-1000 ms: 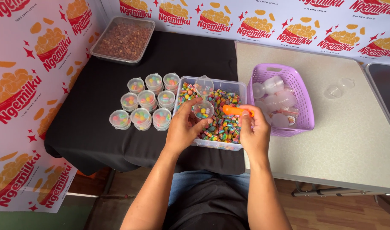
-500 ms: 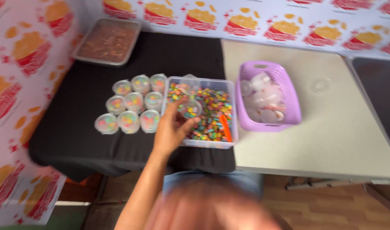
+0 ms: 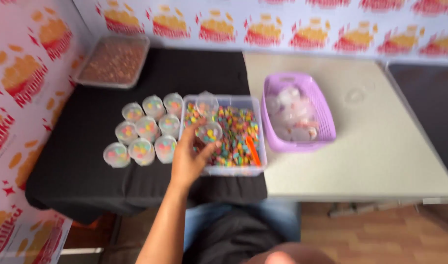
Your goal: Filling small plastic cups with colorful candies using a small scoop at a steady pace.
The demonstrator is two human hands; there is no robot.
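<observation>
- The left hand (image 3: 192, 154) grips a small clear cup (image 3: 210, 132) of coloured candy over the tub (image 3: 224, 171) (blurred).
- The right hand is out of view.

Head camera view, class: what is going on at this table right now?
A person's left hand holds a small clear cup over a clear tub of colourful candy. An orange scoop lies in the tub. Left of it, filled cups stand grouped on the black cloth. A purple basket of clear cups sits to the right. The right hand is not clearly in view.
</observation>
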